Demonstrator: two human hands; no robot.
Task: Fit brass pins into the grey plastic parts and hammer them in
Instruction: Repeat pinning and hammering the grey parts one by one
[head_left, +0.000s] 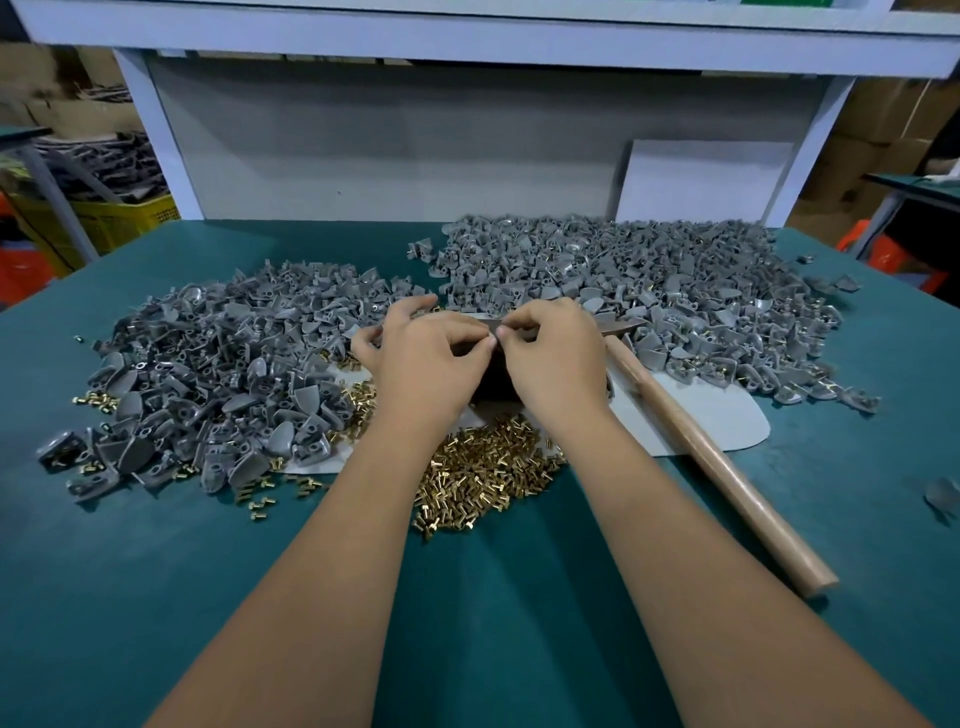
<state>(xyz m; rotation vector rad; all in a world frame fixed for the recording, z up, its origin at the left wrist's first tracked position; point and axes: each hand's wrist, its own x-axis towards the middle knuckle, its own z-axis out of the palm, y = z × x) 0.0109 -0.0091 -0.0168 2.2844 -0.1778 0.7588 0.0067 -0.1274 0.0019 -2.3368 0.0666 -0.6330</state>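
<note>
My left hand (423, 358) and my right hand (556, 353) meet over a dark block (491, 387) at the middle of the table, fingertips pinched together on a small grey plastic part (493, 328). Whether a pin is between the fingers is hidden. A heap of brass pins (485, 467) lies just in front of the block, under my wrists. One large pile of grey plastic parts (218, 374) spreads to the left, another (649, 291) to the back right. A hammer with a wooden handle (711, 457) lies to the right of my right hand, head near the block.
A green mat (467, 597) covers the table. A pale grey sheet (691, 415) lies under the block and hammer. A white board (701, 179) leans at the back right. Yellow crate (119, 218) stands off the table to the left.
</note>
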